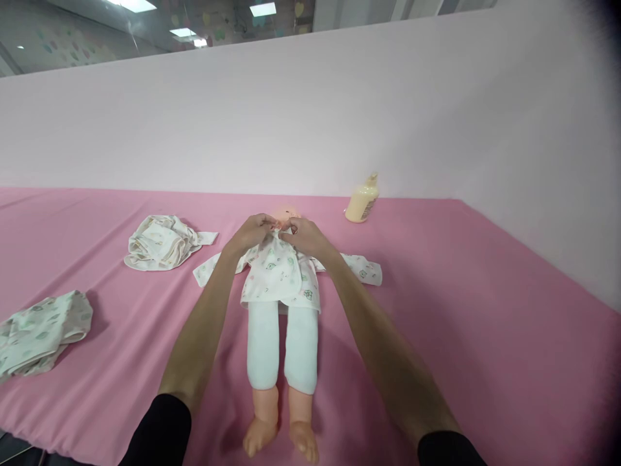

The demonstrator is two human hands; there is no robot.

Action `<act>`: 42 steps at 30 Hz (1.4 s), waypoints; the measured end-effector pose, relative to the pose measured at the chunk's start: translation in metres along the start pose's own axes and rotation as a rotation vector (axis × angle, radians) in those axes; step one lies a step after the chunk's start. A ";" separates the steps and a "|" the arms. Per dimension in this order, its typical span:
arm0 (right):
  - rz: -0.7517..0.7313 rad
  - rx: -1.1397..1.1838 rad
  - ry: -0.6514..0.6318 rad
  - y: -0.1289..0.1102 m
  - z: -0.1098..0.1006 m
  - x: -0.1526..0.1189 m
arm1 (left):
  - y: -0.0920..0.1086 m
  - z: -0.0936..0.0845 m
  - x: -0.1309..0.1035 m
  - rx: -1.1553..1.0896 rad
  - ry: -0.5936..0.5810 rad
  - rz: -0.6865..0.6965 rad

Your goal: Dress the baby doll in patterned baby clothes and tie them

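Observation:
A baby doll (266, 404) lies on its back on a pink sheet, feet towards me, its head mostly hidden behind my hands. It wears a white printed baby shirt (272, 278) with long sleeves spread to both sides; white cloth covers its legs down to the shins. At the shirt's neckline, my left hand (255, 232) has its fingers closed in a pinch on the collar. Close beside it, my right hand (305, 236) pinches the same collar from the other side. The fingertips nearly meet under the doll's chin.
A bunched white printed garment (165, 243) lies left of the doll. Nearer on the left is a folded cloth with green print (46, 330). A pale yellow pump bottle (363, 199) stands by the white wall (242, 123) at the back. The pink sheet (412, 291) covers the surface.

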State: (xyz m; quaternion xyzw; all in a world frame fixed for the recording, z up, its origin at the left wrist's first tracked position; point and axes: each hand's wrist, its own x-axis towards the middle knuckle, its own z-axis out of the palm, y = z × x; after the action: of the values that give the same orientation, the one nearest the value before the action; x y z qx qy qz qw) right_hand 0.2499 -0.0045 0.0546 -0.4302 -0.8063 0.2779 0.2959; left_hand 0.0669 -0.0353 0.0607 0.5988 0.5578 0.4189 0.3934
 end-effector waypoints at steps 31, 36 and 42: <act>0.037 0.043 -0.014 -0.002 0.002 -0.002 | 0.002 -0.012 -0.011 0.099 -0.122 0.008; 0.000 0.011 -0.003 -0.005 0.004 -0.002 | 0.002 -0.012 -0.012 0.087 -0.108 0.027; 0.018 -0.004 0.036 -0.008 0.006 -0.003 | 0.000 -0.011 -0.011 0.062 -0.089 0.049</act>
State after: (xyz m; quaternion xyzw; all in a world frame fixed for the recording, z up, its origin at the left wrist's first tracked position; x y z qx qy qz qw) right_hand 0.2428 -0.0124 0.0557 -0.4428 -0.7975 0.2712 0.3071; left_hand 0.0560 -0.0465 0.0637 0.6422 0.5377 0.3838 0.3889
